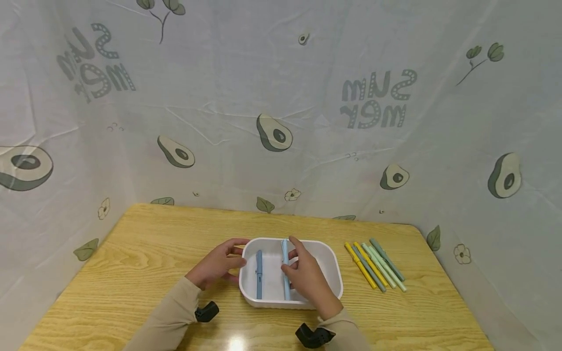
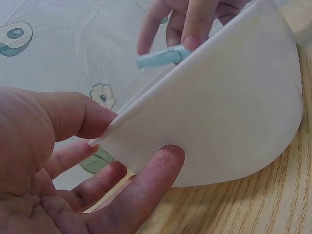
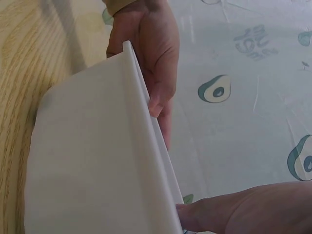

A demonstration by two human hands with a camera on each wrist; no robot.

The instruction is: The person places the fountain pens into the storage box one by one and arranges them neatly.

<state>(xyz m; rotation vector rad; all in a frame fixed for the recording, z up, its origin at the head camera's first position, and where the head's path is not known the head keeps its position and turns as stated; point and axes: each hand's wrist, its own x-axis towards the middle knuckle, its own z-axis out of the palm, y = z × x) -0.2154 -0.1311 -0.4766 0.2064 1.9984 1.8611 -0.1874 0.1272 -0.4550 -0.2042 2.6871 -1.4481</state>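
A white plastic box (image 1: 307,304) with rounded corners and an open top stands on the table. Its left rim is held by my left hand (image 1: 222,263), thumb at the edge and fingers along the outer wall. Over the middle of the box, my right hand (image 1: 305,273) pinches a light blue pen (image 1: 287,290) between thumb and fingers; one end of this pen (image 2: 161,59) shows above the rim in the left wrist view. A darker blue pen (image 1: 259,275) lies lengthwise in the left part of the box. In the right wrist view the box wall (image 3: 92,146) hides both pens.
Right of the box, several pens lie side by side at a slant: yellow (image 1: 360,264), mint green (image 1: 386,265) and grey-green (image 1: 388,259). The wooden table (image 1: 167,234) ends at the back and sides against a patterned white curtain (image 1: 228,170).
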